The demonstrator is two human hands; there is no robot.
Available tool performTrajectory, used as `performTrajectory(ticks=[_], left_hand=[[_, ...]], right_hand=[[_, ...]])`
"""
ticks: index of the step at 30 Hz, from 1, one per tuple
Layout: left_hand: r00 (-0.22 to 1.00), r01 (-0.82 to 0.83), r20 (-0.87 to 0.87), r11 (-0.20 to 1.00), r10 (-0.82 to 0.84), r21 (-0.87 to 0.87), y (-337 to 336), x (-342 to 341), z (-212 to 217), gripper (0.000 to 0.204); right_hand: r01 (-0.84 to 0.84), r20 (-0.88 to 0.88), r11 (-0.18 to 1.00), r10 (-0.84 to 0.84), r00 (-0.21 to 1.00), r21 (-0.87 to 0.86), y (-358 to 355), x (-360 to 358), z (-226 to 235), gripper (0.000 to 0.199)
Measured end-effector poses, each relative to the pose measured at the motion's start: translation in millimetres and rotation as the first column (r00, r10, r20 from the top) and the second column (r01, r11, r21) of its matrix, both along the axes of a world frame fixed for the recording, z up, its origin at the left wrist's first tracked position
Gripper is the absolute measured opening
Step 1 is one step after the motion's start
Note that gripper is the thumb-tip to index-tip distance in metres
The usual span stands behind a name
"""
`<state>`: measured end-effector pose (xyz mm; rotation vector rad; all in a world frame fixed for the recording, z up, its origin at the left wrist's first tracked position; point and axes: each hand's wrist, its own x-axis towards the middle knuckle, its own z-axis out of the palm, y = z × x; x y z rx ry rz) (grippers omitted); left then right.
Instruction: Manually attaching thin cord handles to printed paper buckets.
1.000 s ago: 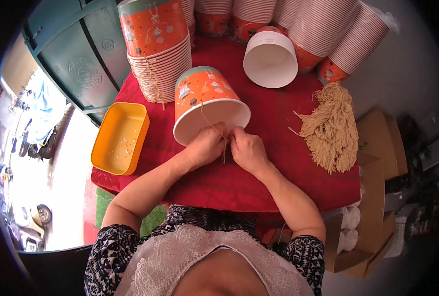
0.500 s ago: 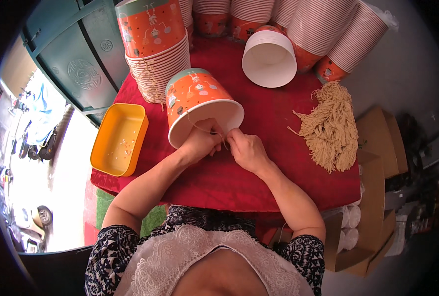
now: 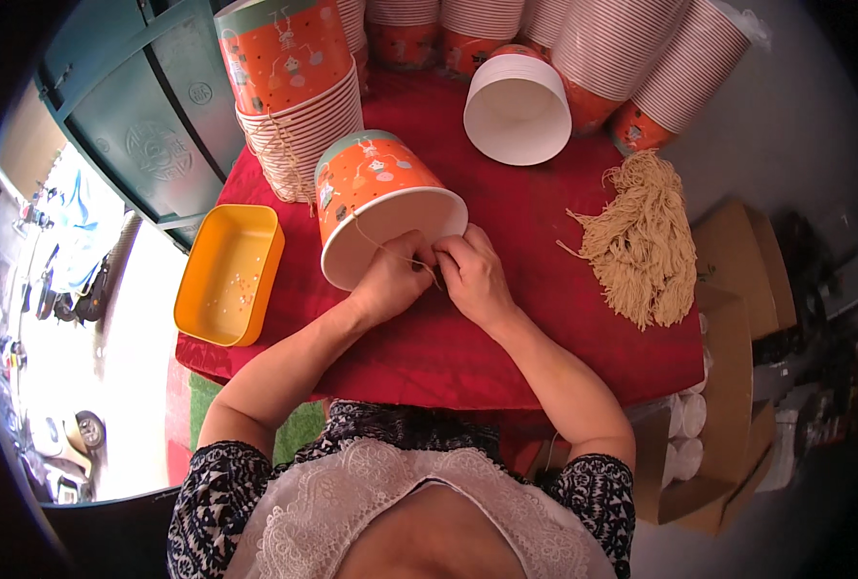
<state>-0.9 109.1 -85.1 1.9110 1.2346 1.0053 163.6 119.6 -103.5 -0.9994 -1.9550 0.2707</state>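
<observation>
An orange paper bucket [image 3: 376, 179] with printed figures lies on its side, its white mouth facing me. A thin tan string [image 3: 376, 243] runs from near its rim down to my fingers. My left hand [image 3: 390, 282], fingers curled at the lower part of the mouth, grips this string. Against it is my right hand [image 3: 475, 280], closed, thumb and fingertips pinched at the string by the bucket's rim. A short loose end dangles between the two hands; the exact loop is too small to make out.
A stack of like buckets [image 3: 299, 145] with strings hanging stands behind on the left. A yellow bin [image 3: 186, 289] holds small bits. One bucket [image 3: 516, 116] lies mouth-forward, before more stacks [image 3: 612, 48]. A bundle of tan strings [image 3: 641, 251] lies right on the red tablecloth [image 3: 583, 338].
My right hand has shifted up against the bucket's rim, its fingers now bent more over the string. My left hand stays in the mouth. The whole view has shifted slightly.
</observation>
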Motion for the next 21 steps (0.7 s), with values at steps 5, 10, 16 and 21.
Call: performTrajectory(ticks=[5,10,16,21], left_hand=[[1.000,0.003,-0.006,0.994,-0.002,0.105,-1.0,5.7,-2.4,0.016],[0.988,0.007,-0.145,0.930,0.049,0.367,3.2,4.0,-14.0,0.024],[0.935,0.042,-0.332,0.888,0.127,0.458,2.0,4.1,-8.8,0.023],[0.872,0.044,-0.442,0.865,0.210,0.500,4.7,3.4,-17.5,0.018]], right_hand=[[-0.013,-0.033,0.999,0.012,0.999,-0.049,4.5,1.0,-5.9,0.013],[-0.003,-0.019,0.995,0.001,1.000,-0.098,3.5,-0.8,-4.2,0.014],[-0.018,-0.038,0.996,0.015,0.999,-0.084,4.0,1.4,-4.4,0.018],[-0.004,-0.055,0.995,-0.002,0.998,-0.104,5.1,3.3,-7.4,0.022]])
